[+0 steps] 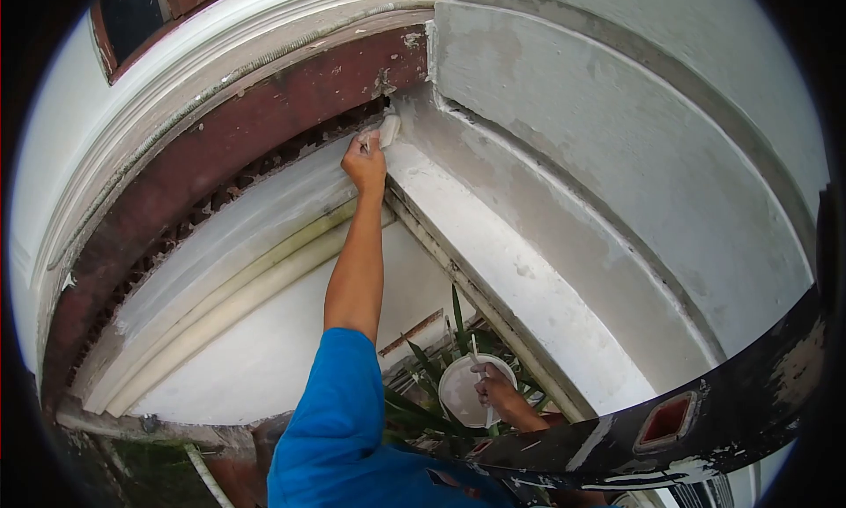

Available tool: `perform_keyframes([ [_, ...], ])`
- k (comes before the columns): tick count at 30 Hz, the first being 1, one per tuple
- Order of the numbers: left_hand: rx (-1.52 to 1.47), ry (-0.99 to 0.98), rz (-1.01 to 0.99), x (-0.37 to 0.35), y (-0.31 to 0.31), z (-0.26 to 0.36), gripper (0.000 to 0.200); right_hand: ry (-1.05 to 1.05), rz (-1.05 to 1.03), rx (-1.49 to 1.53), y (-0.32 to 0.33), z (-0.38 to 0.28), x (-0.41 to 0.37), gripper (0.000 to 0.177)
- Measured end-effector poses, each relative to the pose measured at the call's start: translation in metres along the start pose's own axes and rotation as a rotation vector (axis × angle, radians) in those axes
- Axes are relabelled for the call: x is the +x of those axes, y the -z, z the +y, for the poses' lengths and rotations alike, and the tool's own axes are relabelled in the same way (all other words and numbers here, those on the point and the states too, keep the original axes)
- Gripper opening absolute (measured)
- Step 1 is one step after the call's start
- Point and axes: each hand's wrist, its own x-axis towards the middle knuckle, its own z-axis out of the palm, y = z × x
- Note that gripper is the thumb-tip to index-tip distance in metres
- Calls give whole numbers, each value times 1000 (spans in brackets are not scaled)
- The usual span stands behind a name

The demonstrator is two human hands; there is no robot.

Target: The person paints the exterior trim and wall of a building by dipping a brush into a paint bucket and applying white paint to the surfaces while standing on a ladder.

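Note:
My left hand (364,162), at the end of a raised arm in a blue sleeve, reaches the inner corner where the walls meet. Its fingers are closed on a small whitish flat tool (389,131), which is against or very near the corner surface. Whether it is a brush or a scraper I cannot make out. Lower down, my right hand (496,392) is closed around a thin pale bar (489,415) that crosses the mouth of a round white bucket (454,389). Greyish-white material shows inside the bucket. The bar may be its handle or a stick.
A dark red beam (264,111) with a ragged lower edge curves along the left. The grey wall (599,129) and a white ledge (529,279) run down the right. A dark paint-spattered bar (617,446) crosses the lower right. Green plants (414,411) grow below.

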Motion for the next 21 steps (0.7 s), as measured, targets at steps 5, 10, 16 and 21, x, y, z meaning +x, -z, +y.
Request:
perform_keyframes([
  [5, 87, -67, 93, 8, 19, -41, 19, 9, -16, -14, 7, 3, 8, 32],
  [10, 576, -7, -338, 19, 57, 27, 25, -5, -21, 4, 4, 6, 11, 33],
  [16, 1139, -199, -551, 28, 44, 39, 28, -2, -14, -49, 0, 4, 12, 34],
  [21, 1225, -287, -535, 25, 47, 21, 34, 35, -43, -28, 0, 5, 9, 34],
])
